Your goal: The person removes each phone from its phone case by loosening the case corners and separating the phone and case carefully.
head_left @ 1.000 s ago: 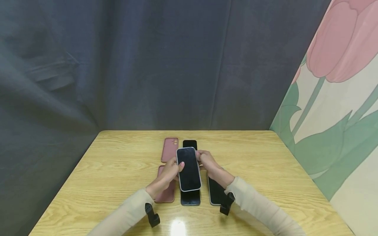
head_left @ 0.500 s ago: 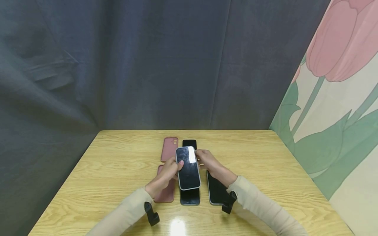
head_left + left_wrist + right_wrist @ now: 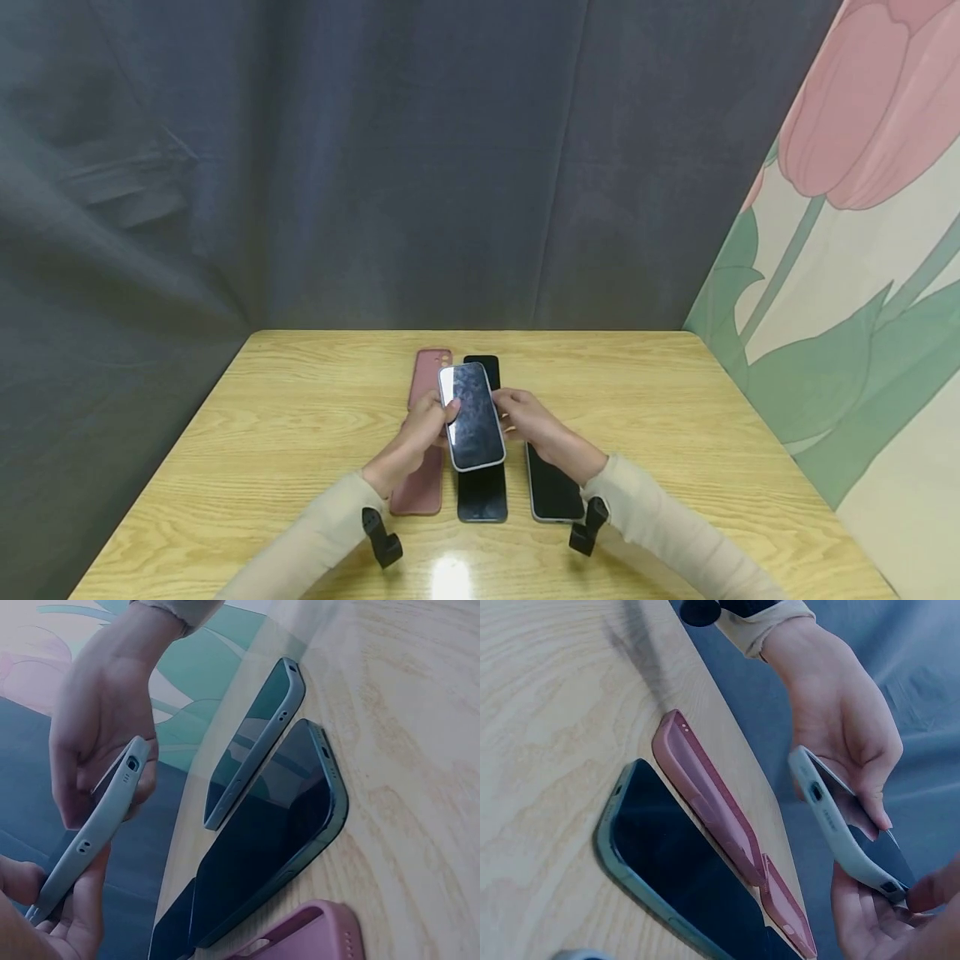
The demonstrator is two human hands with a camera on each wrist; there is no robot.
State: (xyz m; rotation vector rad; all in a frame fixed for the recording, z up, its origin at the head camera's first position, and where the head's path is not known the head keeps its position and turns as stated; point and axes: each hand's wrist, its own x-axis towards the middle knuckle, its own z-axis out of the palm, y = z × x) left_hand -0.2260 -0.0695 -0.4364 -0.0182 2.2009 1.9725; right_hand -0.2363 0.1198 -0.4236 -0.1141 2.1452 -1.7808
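Above the middle of the table, a dark-screened phone in a pale case is held tilted between both hands. My left hand grips its left edge, thumb on the screen and fingers underneath. My right hand pinches the opposite edge near the far corner. The right wrist view shows the pale case with cutouts along its rim, the right thumb at the edge and fingers below. In the left wrist view, the same case is seen edge-on between the hands.
Under the held phone lie a near phone and a far phone, screens up. Left of them are two pink phone cases, one near and one far. Another pale-edged phone lies by the right wrist.
Both hands have shifted the held phone slightly left and away from me. Its tilt has changed, and the bright reflection has crossed from the right side of the screen to the left.
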